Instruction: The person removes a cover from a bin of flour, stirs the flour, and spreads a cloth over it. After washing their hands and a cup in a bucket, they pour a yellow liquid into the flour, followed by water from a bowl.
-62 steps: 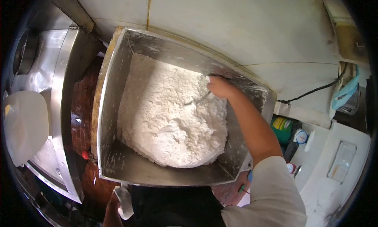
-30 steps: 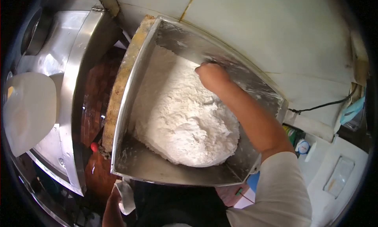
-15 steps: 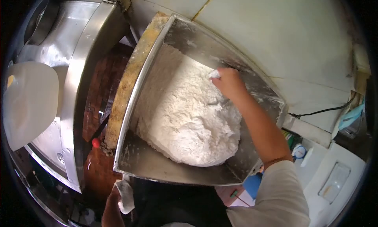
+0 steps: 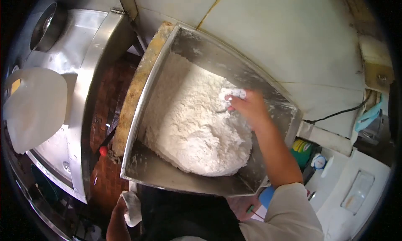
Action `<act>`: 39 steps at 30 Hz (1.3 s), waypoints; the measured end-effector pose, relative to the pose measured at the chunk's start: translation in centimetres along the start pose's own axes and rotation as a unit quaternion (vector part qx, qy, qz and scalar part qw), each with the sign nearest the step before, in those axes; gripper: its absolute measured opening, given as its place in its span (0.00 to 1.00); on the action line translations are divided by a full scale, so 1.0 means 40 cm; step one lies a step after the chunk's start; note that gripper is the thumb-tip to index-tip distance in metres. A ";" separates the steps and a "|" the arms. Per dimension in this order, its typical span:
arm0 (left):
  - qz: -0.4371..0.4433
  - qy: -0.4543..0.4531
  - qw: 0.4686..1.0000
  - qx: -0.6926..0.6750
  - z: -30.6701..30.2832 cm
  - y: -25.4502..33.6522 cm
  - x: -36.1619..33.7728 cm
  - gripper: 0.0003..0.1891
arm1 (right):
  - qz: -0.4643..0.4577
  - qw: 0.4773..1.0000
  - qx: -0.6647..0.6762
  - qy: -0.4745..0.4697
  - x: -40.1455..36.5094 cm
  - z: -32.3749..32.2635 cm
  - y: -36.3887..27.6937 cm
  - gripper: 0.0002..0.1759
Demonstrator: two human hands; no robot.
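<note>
Head view gives me a metal bin (image 4: 188,183) in the middle, holding a heap of white powder (image 4: 184,115), rough and crumbly on top. Its sheer walls carry pale smears, and bare metal shows along the near side. I see the right hand (image 4: 248,103) over the heap's far right part, fingers curled around a white lump (image 4: 231,93); I cannot tell whether it is powder or something coated in it. At the near left, outside the bin, the left hand (image 4: 120,209) grasps a white cloth (image 4: 132,208), though its fingers are partly hidden.

A stained board (image 4: 140,82) lines the bin's left side. Farther left I have a steel sink (image 4: 90,69), a cloudy jug (image 4: 39,109) and a round pan (image 4: 49,26), with wet reddish floor (image 4: 104,174) between. A pale tiled wall (image 4: 284,40) rises beyond, and a black cable (image 4: 339,113) droops at right, near a green container (image 4: 302,154).
</note>
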State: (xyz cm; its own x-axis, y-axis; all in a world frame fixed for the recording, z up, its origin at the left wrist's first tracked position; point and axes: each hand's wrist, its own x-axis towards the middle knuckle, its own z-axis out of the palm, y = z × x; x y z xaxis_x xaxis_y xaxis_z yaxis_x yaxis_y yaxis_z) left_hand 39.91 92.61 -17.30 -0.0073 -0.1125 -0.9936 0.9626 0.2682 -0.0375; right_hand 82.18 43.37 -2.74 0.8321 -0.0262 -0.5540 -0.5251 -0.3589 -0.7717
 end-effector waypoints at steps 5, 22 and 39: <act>0.155 -0.066 0.956 0.240 -0.046 -0.068 0.060 0.04 | 0.011 0.995 0.095 -0.031 -0.129 0.021 -0.079 0.10; 0.114 0.103 0.921 -0.357 0.168 -0.856 -0.203 0.16 | -0.204 0.872 -0.009 -0.445 -0.630 0.567 -0.295 0.11; 0.081 0.090 0.737 -0.665 0.355 -1.745 0.025 0.16 | -0.128 0.599 -0.281 -0.739 -1.663 1.511 0.228 0.14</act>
State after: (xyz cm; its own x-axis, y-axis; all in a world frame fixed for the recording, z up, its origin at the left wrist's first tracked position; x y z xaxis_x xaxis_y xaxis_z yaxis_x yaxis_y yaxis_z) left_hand -23.43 60.18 -14.18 -0.0730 0.1214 -0.9899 -0.1601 0.9783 0.1318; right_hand 11.24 98.25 8.21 -0.4119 0.8024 -0.4318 0.0751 -0.4424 -0.8937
